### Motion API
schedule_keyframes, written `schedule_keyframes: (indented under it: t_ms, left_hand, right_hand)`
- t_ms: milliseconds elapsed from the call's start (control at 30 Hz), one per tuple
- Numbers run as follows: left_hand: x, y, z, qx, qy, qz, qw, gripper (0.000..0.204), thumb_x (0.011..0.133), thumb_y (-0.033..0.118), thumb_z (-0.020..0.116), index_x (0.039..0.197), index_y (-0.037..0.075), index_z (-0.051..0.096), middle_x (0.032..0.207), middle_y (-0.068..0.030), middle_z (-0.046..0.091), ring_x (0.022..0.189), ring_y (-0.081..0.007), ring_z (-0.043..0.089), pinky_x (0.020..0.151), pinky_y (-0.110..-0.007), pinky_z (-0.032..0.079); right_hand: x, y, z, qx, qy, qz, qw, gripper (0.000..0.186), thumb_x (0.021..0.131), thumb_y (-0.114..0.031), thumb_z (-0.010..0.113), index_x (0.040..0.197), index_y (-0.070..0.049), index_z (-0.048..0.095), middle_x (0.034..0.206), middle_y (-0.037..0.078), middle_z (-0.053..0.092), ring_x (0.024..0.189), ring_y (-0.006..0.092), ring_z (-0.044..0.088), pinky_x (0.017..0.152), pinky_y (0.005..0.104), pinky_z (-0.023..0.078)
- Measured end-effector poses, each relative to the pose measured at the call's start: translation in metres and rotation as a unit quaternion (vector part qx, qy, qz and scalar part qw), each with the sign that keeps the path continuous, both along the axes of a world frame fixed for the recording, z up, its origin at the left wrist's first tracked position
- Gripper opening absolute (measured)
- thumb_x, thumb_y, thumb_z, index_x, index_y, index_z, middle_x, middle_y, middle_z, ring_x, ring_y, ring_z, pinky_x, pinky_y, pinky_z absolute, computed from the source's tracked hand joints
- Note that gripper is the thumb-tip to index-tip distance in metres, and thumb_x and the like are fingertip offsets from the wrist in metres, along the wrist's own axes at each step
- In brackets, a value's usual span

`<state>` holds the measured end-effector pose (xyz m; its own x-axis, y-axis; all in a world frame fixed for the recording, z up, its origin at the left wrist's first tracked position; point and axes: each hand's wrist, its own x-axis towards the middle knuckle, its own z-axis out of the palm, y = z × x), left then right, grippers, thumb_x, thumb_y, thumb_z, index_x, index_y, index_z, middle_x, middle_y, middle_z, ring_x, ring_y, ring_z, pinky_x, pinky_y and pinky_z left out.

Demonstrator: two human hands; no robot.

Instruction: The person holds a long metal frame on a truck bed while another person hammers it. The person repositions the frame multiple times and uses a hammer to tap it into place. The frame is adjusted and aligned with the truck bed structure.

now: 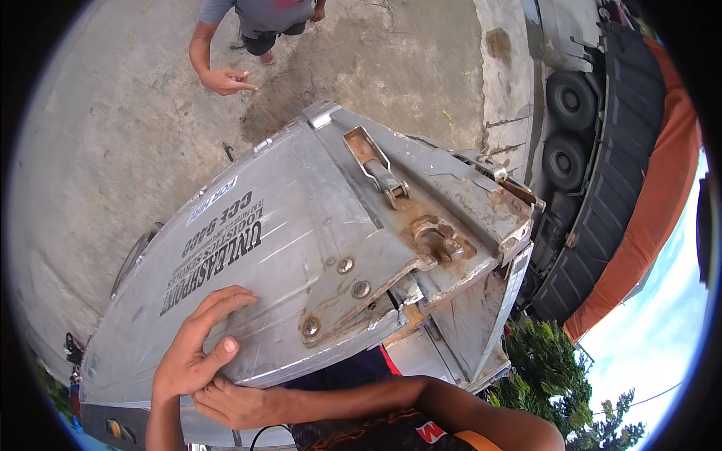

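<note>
Left hand (197,347) lies flat, fingers spread, on the grey metal door panel (263,248), gripping nothing. Right hand (235,404), at 6 o'clock of it, touches the panel's lower edge; its grip cannot be told. A white rectangular label (213,201) sits at 12 o'clock above black lettering; a rusty hinge (434,240) lies at 2 o'clock.

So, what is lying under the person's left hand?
The left hand lies flat on a grey metal panel, beside black printed lettering. The right hand sits at the panel's near edge, just below it. What the palm itself covers cannot be seen.
</note>
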<state>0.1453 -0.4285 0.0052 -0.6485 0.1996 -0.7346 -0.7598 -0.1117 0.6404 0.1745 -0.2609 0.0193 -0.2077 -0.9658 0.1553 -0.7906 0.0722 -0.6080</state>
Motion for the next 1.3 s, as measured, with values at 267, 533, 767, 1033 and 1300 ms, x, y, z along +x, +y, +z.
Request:
schedule_keyframes:
  t_ms: [267,533,767,1033,1300]
  left_hand:
    - [0.095,-0.023,0.065,-0.16,-0.015,-0.069,0.985,0.072,0.079,0.036,0.073,0.139,0.0,0.058,0.148,-0.027,0.051,0.14,-0.0448,0.048,0.115,-0.051,0.037]
    - [0.118,-0.013,0.04,-0.295,-0.012,-0.157,0.942,0.069,0.073,0.013,0.065,0.139,-0.002,0.058,0.141,-0.0224,0.06,0.133,-0.0441,0.054,0.114,-0.048,0.041]
    - [0.09,-0.024,0.035,-0.17,-0.004,-0.074,0.983,0.089,0.055,0.023,0.072,0.14,-0.002,0.059,0.144,-0.0242,0.058,0.137,-0.0414,0.053,0.117,-0.047,0.037]
    - [-0.058,-0.041,0.001,0.231,-0.002,0.029,0.972,0.102,0.063,0.044,0.072,0.15,-0.005,0.049,0.152,-0.0233,0.052,0.145,-0.0377,0.045,0.123,-0.048,0.028]
    - [-0.156,0.101,0.047,0.04,0.08,-0.026,0.996,0.058,0.111,0.041,0.043,0.135,-0.01,0.056,0.142,-0.0254,0.057,0.135,-0.0338,0.055,0.113,-0.044,0.041]
  right_hand:
    - [0.0,0.002,0.005,0.022,-0.018,-0.001,1.0,0.038,0.097,-0.029,0.051,0.12,-0.002,0.067,0.121,0.011,0.069,0.118,0.0256,0.065,0.106,0.0349,0.043]
    - [0.0,0.0,0.004,0.014,-0.035,-0.022,0.999,0.039,0.097,-0.029,0.051,0.117,0.0,0.067,0.12,0.013,0.069,0.116,0.0259,0.065,0.105,0.0355,0.043]
    - [-0.006,-0.002,0.002,-0.032,-0.069,-0.046,0.996,0.033,0.092,-0.026,0.053,0.102,0.003,0.066,0.1,0.014,0.065,0.1,0.0268,0.064,0.098,0.0368,0.047]
    - [-0.012,-0.003,0.005,-0.026,-0.057,-0.073,0.995,0.029,0.088,-0.025,0.056,0.101,-0.001,0.065,0.096,0.009,0.062,0.1,0.0231,0.062,0.098,0.0339,0.045]
    - [0.02,-0.004,-0.005,-0.063,-0.137,-0.144,0.978,0.026,0.084,-0.02,0.059,0.103,-0.003,0.067,0.106,0.008,0.069,0.11,0.0217,0.065,0.102,0.0348,0.046]
